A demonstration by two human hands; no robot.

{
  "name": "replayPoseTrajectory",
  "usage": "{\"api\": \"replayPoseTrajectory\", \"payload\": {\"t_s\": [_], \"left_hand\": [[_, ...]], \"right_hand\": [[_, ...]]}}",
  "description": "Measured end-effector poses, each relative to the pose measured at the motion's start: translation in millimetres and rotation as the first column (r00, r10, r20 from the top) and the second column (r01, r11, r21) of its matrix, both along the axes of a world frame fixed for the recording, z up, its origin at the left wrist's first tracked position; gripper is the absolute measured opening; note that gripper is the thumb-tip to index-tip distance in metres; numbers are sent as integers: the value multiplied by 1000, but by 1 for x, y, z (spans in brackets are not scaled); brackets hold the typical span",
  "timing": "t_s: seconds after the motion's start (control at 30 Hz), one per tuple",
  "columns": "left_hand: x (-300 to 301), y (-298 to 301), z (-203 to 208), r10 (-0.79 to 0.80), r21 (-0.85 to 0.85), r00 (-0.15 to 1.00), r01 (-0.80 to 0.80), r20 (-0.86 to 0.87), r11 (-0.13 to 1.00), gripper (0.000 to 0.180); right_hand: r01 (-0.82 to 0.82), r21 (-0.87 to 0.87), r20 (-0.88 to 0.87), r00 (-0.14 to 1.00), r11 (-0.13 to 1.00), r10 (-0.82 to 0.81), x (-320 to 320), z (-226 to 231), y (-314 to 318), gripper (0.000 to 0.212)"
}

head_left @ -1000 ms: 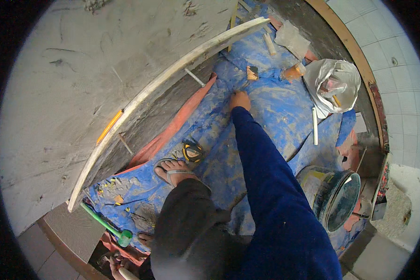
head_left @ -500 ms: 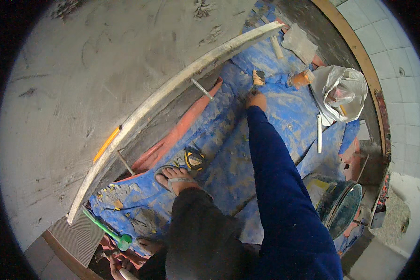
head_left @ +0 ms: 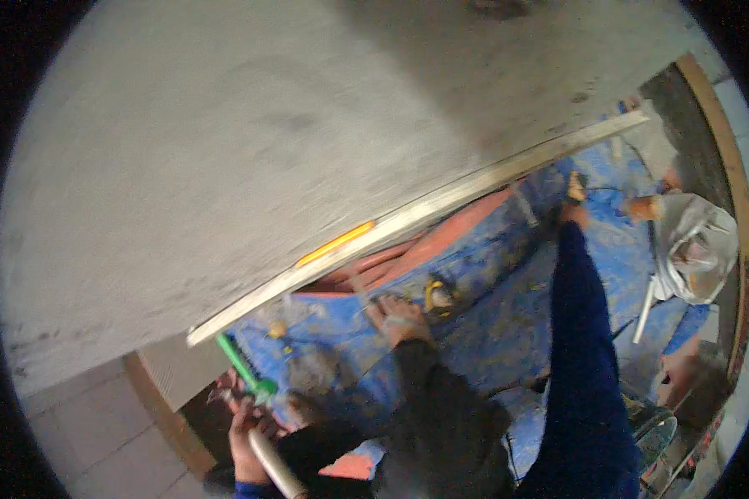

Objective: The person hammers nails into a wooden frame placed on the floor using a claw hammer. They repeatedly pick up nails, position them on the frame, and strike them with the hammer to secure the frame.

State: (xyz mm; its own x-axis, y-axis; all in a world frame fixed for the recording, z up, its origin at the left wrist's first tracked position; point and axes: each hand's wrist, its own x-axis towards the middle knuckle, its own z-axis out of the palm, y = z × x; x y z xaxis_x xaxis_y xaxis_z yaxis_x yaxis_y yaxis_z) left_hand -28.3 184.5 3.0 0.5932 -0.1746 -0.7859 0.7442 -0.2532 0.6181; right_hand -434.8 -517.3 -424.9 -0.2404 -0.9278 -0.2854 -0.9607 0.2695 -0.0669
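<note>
My right hand [head_left: 574, 218] reaches far out over the blue sheet [head_left: 508, 333], fingers curled and blurred. Just beyond the fingers is a small tan and black piece [head_left: 576, 188]; whether they grip it is unclear. At the lower left, my left hand [head_left: 248, 441] is closed around a tool with a pale, rounded handle [head_left: 275, 466]. A metal part [head_left: 223, 394] shows beyond that hand, blurred. Close by lies a green mallet-like tool [head_left: 245, 363]. A yellow-orange pencil-shaped tool [head_left: 335, 244] rests along the edge of the grey slab [head_left: 225, 166].
My sandalled foot [head_left: 401, 324] stands on the sheet beside a black and yellow tape measure [head_left: 438, 297]. At right are a white bag [head_left: 697, 249], a white tube [head_left: 643, 312] and a dark bucket [head_left: 653, 437]. A pale strip [head_left: 441, 200] edges the slab. Wooden trim [head_left: 724, 158] borders the wall.
My view has swung so that the slab fills more of the upper part and the floor things sit further right. More of my left hand and its tool now shows. My right arm stays outstretched.
</note>
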Motion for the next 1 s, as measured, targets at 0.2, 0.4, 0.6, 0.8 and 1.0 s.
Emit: {"api": "replayPoseTrajectory", "payload": {"t_s": [0.2,0.4,0.6,0.8,1.0], "left_hand": [[-2,27,-15,224,-2,962,-227,-157,974,26],[4,50,-36,229,-35,957,-239,-180,970,23],[-6,45,-35,254,62,963,-249,-93,966,18],[-39,23,4,-69,192,901,-16,428,981,33],[-100,0,76,-111,23,828,118,550,993,36]], "right_hand": [[5,-172,187,982,985,27,-11,0,-7,69],[66,-72,107,993,995,-58,7,25,9,69],[-39,-153,120,991,987,58,1,26,6,65],[329,-134,900,436,935,-25,31,137,140,34],[-414,-153,975,86,897,206,104,434,297,10]]}}
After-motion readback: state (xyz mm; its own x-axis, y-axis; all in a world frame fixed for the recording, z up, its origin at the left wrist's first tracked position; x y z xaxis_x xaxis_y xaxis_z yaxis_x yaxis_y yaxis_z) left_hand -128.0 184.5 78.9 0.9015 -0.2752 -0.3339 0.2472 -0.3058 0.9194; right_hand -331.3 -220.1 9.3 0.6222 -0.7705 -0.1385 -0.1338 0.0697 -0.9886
